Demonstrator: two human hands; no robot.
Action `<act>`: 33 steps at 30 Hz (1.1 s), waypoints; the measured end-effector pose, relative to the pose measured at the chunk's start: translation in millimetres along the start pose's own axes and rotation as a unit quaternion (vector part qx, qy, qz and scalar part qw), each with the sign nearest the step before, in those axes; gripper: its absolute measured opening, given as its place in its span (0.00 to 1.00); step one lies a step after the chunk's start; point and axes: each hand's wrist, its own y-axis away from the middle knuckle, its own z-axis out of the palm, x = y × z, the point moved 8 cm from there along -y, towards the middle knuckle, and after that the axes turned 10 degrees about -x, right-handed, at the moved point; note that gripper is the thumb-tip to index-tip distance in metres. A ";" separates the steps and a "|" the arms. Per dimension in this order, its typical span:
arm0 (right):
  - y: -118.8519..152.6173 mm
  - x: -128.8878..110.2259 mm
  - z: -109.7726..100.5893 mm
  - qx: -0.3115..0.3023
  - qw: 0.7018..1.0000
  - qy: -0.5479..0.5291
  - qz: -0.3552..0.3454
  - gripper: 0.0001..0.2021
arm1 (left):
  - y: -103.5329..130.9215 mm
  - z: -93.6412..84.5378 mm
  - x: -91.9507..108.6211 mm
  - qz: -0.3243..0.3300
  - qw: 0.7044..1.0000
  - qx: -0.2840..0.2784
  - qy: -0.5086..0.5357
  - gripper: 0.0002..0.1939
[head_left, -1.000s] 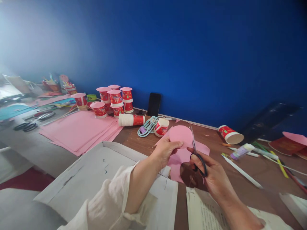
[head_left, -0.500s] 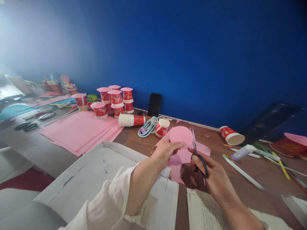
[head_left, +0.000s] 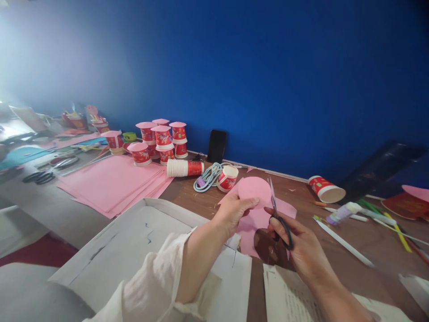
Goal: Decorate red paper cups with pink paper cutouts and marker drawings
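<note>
Your L hand (head_left: pixel 234 212) has the pink paper disc (head_left: pixel 254 191) pinched near its lower edge, thumb on top, other fingers mostly hidden underneath. Your R hand (head_left: pixel 306 250) is closed round the black handles of the scissors (head_left: pixel 283 230), thumb and fingers on the loops; blades point up along the disc's R edge — can't tell if they're biting paper.

The disc is held above a pink cut sheet (head_left: pixel 246 243) w/ a round gap showing brown table (head_left: pixel 187 201) through it. Just beyond, upper L of the disc, you've got a single red cup (head_left: pixel 228 179), next to it a coiled pale-blue cord (head_left: pixel 210 176), then a nested stack of cups (head_left: pixel 185 168) on its side. Phone (head_left: pixel 217 145) leans on the blue wall (head_left: pixel 254 80) behind.

Further L: red cups w/ pink paper tops (head_left: pixel 163 137), some stacked in twos, near a pile of pink sheets (head_left: pixel 114 183). White tray (head_left: pixel 201 219) is under your L forearm; printed pages (head_left: pixel 284 295) near your R wrist. Off R — glue stick (head_left: pixel 343 213), white pen (head_left: pixel 343 241), tipped cup (head_left: pixel 325 190).
</note>
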 end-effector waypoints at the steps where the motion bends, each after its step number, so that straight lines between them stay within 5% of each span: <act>1: 0.7 -1.1 0.0 0.006 1.000 0.000 -0.003 0.31 | 0.1 -0.2 0.0 0.000 1.000 0.002 0.002 0.21; 33: 2.3 4.6 3.8 -0.018 0.998 -0.042 0.034 0.34 | -4.4 -5.0 -7.1 0.000 1.000 0.013 0.009 0.21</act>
